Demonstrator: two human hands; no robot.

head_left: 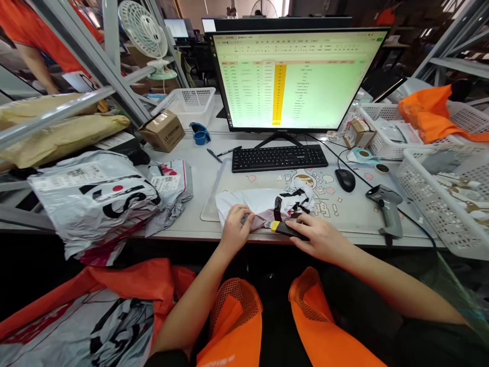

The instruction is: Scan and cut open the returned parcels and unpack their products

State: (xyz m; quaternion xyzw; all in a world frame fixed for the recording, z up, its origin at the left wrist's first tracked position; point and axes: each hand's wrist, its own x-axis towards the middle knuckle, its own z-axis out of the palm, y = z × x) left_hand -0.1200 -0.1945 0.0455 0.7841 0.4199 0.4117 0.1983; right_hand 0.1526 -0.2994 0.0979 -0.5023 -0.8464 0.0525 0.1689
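A white plastic mailer bag [263,204] with black and red print lies on the desk mat near the front edge of the desk. My left hand [236,229] presses down on its left end, fingers curled onto the plastic. My right hand [319,237] grips a black utility knife with a yellow tip [284,228], its tip at the bag's lower edge. The bag's right end is torn and crumpled.
Behind the bag are a black keyboard [278,157], a monitor [296,79] showing a spreadsheet, a mouse [346,179] and a grey barcode scanner [387,209]. White baskets [443,199] stand right. Grey parcels [95,199] and a small carton [162,131] lie left. Orange bags [237,321] hang below.
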